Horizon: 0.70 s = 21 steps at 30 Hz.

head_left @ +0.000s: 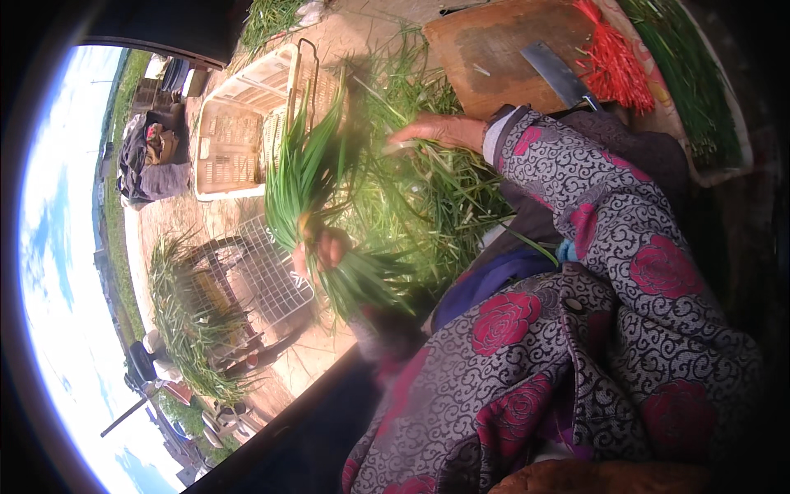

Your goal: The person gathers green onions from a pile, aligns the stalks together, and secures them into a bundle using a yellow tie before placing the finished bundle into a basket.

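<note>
My left hand (327, 249) is closed round the middle of a bunch of long, flat green chives (300, 185). The leaves fan out on both sides of the fist, and a yellowish band seems to circle the bunch beside my fingers. Motion blurs the near leaf ends. My right hand (440, 130) reaches over a heap of loose leaves and trimmings (428, 202), fingers stretched out and touching the heap. Some of its fingers are hidden, and a pale bit shows at the fingertips.
A cream plastic crate (234, 148) lies beyond the bunch. Near it is a white wire rack (276, 267) and another leafy pile (185, 321). A cleaver (555, 72) rests on a wooden board (494, 49), beside red strips (613, 62) and more greens (691, 74). Dark cloths (152, 160) lie farther off.
</note>
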{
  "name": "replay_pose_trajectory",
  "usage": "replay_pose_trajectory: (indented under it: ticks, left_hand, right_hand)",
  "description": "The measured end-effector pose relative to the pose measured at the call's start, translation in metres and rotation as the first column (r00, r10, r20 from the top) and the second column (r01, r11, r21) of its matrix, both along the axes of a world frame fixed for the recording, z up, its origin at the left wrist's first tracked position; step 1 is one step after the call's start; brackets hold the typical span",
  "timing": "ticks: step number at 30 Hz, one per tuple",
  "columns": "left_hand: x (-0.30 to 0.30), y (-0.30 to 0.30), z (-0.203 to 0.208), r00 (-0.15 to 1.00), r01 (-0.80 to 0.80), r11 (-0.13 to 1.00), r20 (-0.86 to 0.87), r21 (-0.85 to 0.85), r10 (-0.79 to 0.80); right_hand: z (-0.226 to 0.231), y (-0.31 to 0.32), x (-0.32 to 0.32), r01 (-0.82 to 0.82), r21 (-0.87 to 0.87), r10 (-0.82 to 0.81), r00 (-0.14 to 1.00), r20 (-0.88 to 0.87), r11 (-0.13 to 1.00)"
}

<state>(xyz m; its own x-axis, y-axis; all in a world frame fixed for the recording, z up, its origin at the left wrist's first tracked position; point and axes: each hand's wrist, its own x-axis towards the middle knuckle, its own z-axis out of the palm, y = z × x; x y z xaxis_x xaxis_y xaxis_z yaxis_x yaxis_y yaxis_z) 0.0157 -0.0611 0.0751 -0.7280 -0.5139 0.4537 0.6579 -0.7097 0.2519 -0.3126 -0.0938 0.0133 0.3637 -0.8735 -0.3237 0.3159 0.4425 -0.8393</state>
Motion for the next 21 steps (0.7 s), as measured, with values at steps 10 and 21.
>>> replay_pose_trajectory:
  ticks: [10,21]
  left_hand:
    - [-0.06,0.003,0.027,0.995,0.087,0.979,0.06,-0.186,-0.077]
    - [-0.052,0.01,0.037,0.94,-0.026,0.998,0.34,0.058,0.004]
  right_hand:
    - [-0.002,0.002,0.027,0.255,0.168,-0.212,0.948,-0.237,0.952]
    - [-0.024,0.001,-0.009,-0.02,-0.461,-0.403,0.454,-0.795,0.887]
